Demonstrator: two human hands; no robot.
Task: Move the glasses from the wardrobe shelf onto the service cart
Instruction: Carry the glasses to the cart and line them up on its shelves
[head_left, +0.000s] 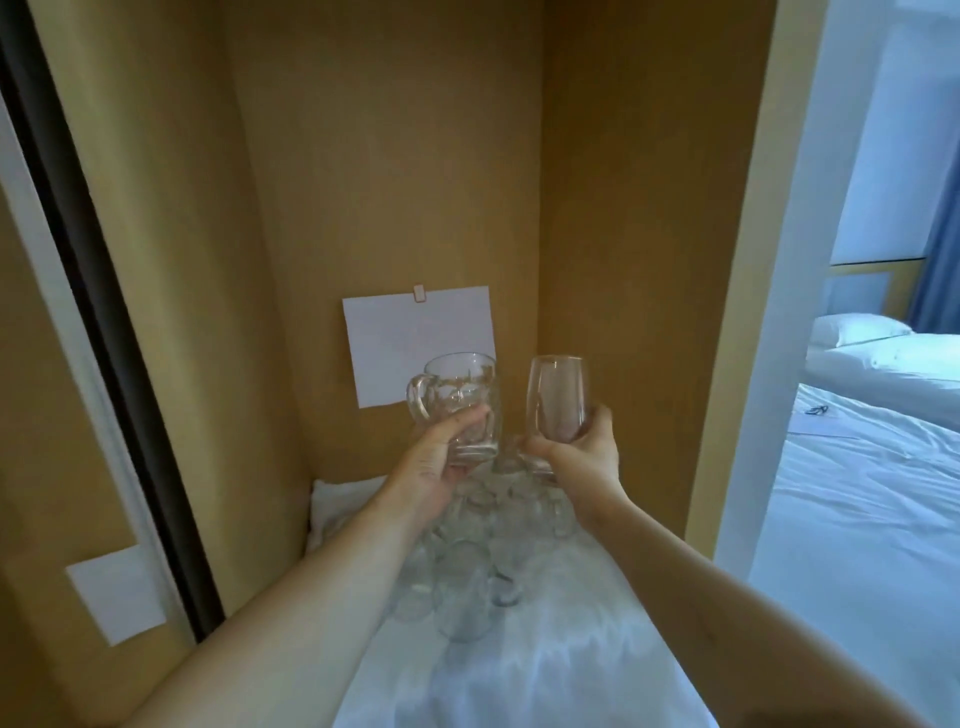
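Note:
My left hand (439, 467) grips a clear glass mug (460, 397) with a handle on its left, held upright above the shelf. A tall clear tumbler (558, 400) is held upright by my right hand (582, 454), which wraps its lower part. Both glasses are lifted side by side, a small gap between them. Below them several more clear glasses (467, 571) stand crowded together on a white cloth (561, 665) that covers the wardrobe shelf. The service cart is not in view.
Wooden wardrobe walls (623, 208) close in the shelf at the back and both sides. A white paper sheet (415, 343) is clipped to the back wall. A dark door edge (104, 312) runs down the left. A bed with white sheets (872, 493) lies to the right.

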